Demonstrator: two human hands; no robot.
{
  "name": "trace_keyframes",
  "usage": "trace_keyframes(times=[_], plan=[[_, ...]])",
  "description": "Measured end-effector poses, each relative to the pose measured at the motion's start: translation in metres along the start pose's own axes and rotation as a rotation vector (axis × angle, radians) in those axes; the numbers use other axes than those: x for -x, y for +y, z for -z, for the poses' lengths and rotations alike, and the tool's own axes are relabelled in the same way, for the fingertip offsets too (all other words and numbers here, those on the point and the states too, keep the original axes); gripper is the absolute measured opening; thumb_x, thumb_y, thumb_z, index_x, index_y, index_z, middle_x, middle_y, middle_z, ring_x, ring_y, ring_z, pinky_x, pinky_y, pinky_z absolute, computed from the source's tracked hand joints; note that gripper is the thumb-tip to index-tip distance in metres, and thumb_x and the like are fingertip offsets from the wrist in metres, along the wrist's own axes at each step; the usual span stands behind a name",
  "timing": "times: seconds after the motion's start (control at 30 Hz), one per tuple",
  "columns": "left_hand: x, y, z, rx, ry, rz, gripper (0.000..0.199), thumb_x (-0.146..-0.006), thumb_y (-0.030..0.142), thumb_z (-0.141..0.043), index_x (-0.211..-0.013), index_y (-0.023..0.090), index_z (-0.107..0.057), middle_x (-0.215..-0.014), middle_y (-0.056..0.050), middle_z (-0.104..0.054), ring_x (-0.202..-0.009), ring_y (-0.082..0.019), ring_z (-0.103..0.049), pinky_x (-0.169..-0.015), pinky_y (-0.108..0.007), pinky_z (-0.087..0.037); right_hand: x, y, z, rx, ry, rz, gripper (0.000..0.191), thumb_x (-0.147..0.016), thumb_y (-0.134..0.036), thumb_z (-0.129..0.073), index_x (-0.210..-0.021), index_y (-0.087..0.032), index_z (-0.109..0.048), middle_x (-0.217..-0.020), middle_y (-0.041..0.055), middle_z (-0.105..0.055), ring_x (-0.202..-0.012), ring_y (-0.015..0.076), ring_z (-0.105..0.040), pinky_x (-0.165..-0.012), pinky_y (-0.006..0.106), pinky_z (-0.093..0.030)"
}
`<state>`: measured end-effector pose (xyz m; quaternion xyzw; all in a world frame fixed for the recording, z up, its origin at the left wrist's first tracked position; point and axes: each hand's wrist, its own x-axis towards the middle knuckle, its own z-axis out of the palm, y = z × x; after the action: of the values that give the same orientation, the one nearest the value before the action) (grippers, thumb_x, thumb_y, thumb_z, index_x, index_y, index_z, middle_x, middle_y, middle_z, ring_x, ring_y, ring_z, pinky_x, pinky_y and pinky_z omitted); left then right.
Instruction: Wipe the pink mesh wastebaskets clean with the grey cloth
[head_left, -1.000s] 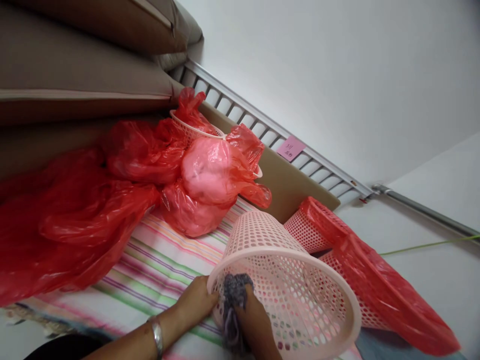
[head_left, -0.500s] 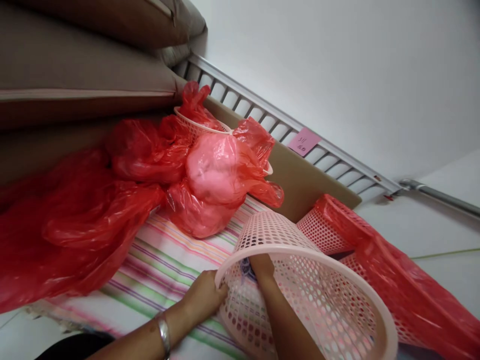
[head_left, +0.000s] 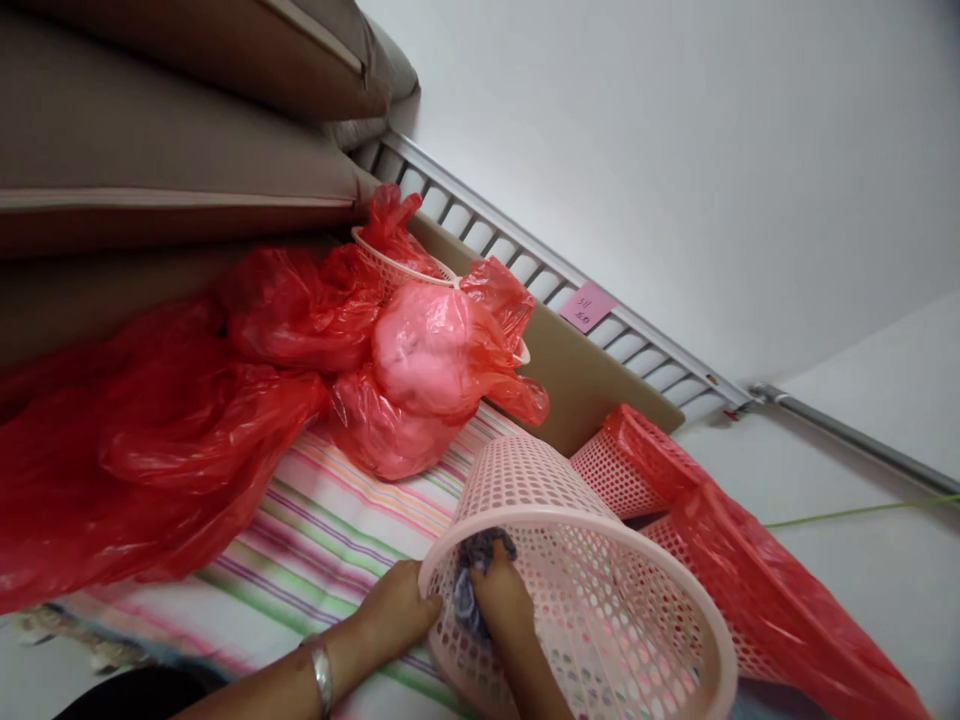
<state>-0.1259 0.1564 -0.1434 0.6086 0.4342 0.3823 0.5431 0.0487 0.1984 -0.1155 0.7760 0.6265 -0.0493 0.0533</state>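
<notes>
A pink perforated plastic basket (head_left: 540, 470) lies tilted on a striped cloth (head_left: 322, 510), its wide mouth facing me. My left hand (head_left: 397, 605), with a silver bangle at the wrist, grips the basket's rim on the left side. Inside the basket, my right hand (head_left: 501, 590) is closed on a crumpled dark blue-grey cloth (head_left: 470, 590), near the left inner wall. The fingertips of my right hand are partly hidden by the cloth.
Red plastic bags (head_left: 427, 350) with pink contents lie behind the basket, and a large red bag (head_left: 165, 470) spreads at left. Red-covered baskets (head_left: 720, 540) lie at right. Brown cushions (head_left: 172, 150), a metal railing (head_left: 480, 225) and a pink note (head_left: 587, 306) are behind.
My right hand has come nearer the basket's mouth, and more of the dark cloth shows in it. My left hand stays on the rim. The view has shifted slightly.
</notes>
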Motion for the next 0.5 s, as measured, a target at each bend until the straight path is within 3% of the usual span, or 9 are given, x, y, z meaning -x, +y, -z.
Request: trace_keyframes(times=[0.13, 0.23, 0.33, 0.5], plan=[[0.001, 0.003, 0.001, -0.022, 0.005, -0.013, 0.03, -0.067, 0.016, -0.045, -0.085, 0.014, -0.07, -0.083, -0.004, -0.071, -0.076, -0.019, -0.064, -0.07, -0.024, -0.046, 0.047, 0.009, -0.014, 0.003, -0.027, 0.08, 0.06, -0.079, -0.025, -0.041, -0.135, -0.008, -0.03, -0.134, 0.0169, -0.045, -0.12, 0.0234, -0.048, -0.095, 0.033, -0.039], [0.002, 0.003, 0.001, -0.027, 0.012, -0.016, 0.031, -0.066, 0.016, -0.045, -0.084, 0.013, -0.07, -0.08, -0.003, -0.071, -0.074, -0.019, -0.064, -0.068, -0.023, -0.046, 0.062, 0.01, -0.015, -0.003, -0.05, 0.084, 0.061, -0.078, -0.025, -0.041, -0.135, -0.007, -0.03, -0.137, 0.0167, -0.041, -0.124, 0.0235, -0.043, -0.098, 0.034, -0.036], [0.001, 0.003, 0.002, -0.018, 0.026, -0.012, 0.033, -0.066, 0.016, -0.045, -0.086, 0.013, -0.07, -0.081, -0.004, -0.072, -0.077, -0.02, -0.064, -0.069, -0.024, -0.046, 0.056, 0.006, -0.009, -0.024, -0.064, 0.085, 0.061, -0.078, -0.026, -0.041, -0.134, -0.006, -0.031, -0.132, 0.0182, -0.047, -0.118, 0.0252, -0.049, -0.095, 0.036, -0.039], [-0.002, 0.005, 0.008, -0.002, 0.057, 0.017, 0.037, -0.063, 0.014, -0.044, -0.088, 0.011, -0.071, -0.082, -0.006, -0.072, -0.077, -0.02, -0.065, -0.067, -0.024, -0.046, 0.023, -0.004, 0.0, -0.007, -0.033, 0.055, 0.06, -0.079, -0.03, -0.042, -0.134, -0.008, -0.033, -0.121, 0.0172, -0.057, -0.107, 0.0259, -0.057, -0.087, 0.036, -0.043]])
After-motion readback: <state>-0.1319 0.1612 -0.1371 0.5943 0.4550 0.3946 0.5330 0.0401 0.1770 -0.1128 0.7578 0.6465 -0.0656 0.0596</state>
